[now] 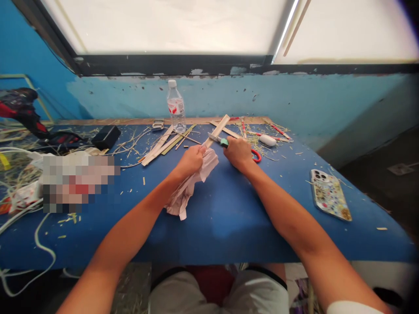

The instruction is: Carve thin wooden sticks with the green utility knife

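Note:
My left hand (192,160) is closed around the lower end of a flat, pale bamboo strip (221,124), which slants up and away to the right. A crumpled pinkish sheet (191,187), paper or cloth, is bunched in the same hand and hangs below it. In my right hand (238,153) is a utility knife (224,142) with a green part near its blade. The blade lies against the strip just beyond my left fingers. Red scissors handles (257,155) show beside my right hand; the rest of them is hidden.
Behind the hands stand a water bottle (176,109) and several loose strips (159,146) among shavings. A white rounded object (267,140) lies to the right, with a phone (330,194) nearer me. Leftward are a power drill (26,111), a black box (106,136) and white cables (46,248).

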Demonstrator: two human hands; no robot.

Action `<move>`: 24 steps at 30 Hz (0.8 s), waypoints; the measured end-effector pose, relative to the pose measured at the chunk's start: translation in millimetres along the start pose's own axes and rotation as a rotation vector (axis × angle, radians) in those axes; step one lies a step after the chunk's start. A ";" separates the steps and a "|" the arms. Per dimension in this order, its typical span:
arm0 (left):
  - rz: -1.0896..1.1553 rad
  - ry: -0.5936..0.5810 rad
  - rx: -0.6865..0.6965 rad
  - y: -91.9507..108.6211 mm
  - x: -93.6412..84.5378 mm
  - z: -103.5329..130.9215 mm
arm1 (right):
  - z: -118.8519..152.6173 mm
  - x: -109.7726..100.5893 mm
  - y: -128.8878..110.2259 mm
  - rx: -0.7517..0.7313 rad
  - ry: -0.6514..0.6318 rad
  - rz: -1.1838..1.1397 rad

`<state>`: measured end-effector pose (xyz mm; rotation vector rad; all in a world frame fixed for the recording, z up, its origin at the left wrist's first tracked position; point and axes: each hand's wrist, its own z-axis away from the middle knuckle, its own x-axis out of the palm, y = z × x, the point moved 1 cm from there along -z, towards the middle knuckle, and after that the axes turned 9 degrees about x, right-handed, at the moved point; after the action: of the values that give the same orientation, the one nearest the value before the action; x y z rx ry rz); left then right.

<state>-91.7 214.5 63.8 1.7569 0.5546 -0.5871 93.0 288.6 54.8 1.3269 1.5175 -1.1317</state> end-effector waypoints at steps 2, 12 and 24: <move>-0.005 0.001 0.002 -1.5 1.2 -2.1 | -0.1 1.9 -0.3 0.009 -0.001 0.007; -0.015 -0.034 -0.032 0.4 8.7 -0.4 | -10.7 9.5 15.5 0.107 0.019 -0.003; 0.008 -0.088 -0.036 2.1 18.1 3.3 | -15.6 13.0 23.7 0.103 0.035 0.007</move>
<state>-76.9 212.1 52.9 1.6897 0.4938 -0.6420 114.7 308.3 44.0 1.4266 1.4950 -1.2016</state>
